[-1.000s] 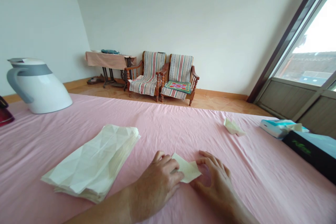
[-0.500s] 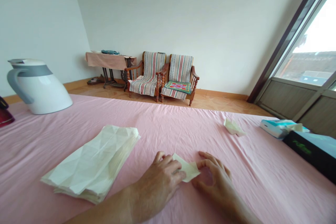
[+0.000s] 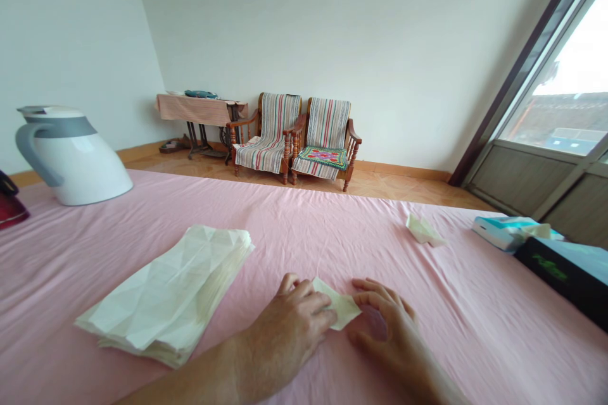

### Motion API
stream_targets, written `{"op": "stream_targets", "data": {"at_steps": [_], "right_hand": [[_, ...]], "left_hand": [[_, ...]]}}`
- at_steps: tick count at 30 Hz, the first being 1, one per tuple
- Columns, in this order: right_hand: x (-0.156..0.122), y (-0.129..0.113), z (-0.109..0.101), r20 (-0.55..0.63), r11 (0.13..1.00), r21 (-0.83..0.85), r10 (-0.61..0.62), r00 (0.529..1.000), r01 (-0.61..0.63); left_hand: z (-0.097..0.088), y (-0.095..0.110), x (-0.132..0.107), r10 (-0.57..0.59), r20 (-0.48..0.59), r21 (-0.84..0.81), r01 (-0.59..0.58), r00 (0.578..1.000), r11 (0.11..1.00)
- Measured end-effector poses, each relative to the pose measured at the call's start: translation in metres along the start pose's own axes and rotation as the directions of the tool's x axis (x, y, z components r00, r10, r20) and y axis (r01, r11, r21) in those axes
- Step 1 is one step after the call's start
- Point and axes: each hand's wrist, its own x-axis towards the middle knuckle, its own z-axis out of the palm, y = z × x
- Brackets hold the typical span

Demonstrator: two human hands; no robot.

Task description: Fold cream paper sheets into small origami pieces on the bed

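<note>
A small folded piece of pale paper (image 3: 342, 309) lies on the pink cloth near the front edge. My left hand (image 3: 285, 335) presses on its left part with curled fingers. My right hand (image 3: 387, 329) pinches its right edge between thumb and fingers. A thick stack of creased white paper sheets (image 3: 171, 294) lies to the left of my hands. A finished folded paper piece (image 3: 424, 230) sits farther back on the right.
A white jug with a grey handle (image 3: 71, 155) stands at the far left. A dark box (image 3: 565, 278) and a blue-white tissue pack (image 3: 508, 231) lie at the right. Two striped wooden chairs (image 3: 297, 139) and a small table stand by the far wall.
My right hand's fingers have crept slightly left along the small paper, which looks a little more tightly folded. My left hand has stayed in place.
</note>
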Motion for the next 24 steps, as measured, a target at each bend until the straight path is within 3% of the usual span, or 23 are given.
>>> {"op": "stream_targets", "data": {"at_steps": [10, 18, 24], "right_hand": [[-0.005, -0.010, 0.002, -0.005, 0.997, 0.017, -0.079, 0.997, 0.079], [-0.007, -0.019, -0.010, 0.124, 0.984, -0.104, -0.128, 0.984, 0.141], [-0.009, -0.022, -0.006, 0.134, 0.972, -0.137, -0.171, 0.976, 0.189]], "left_hand": [[0.000, 0.000, 0.001, 0.005, 0.008, 0.015, -0.005, 1.000, 1.000], [0.001, 0.000, 0.000, 0.005, 0.000, 0.014, -0.005, 1.000, 1.000], [0.000, 0.001, 0.001, -0.003, 0.004, -0.008, 0.003, 1.000, 1.000]]}}
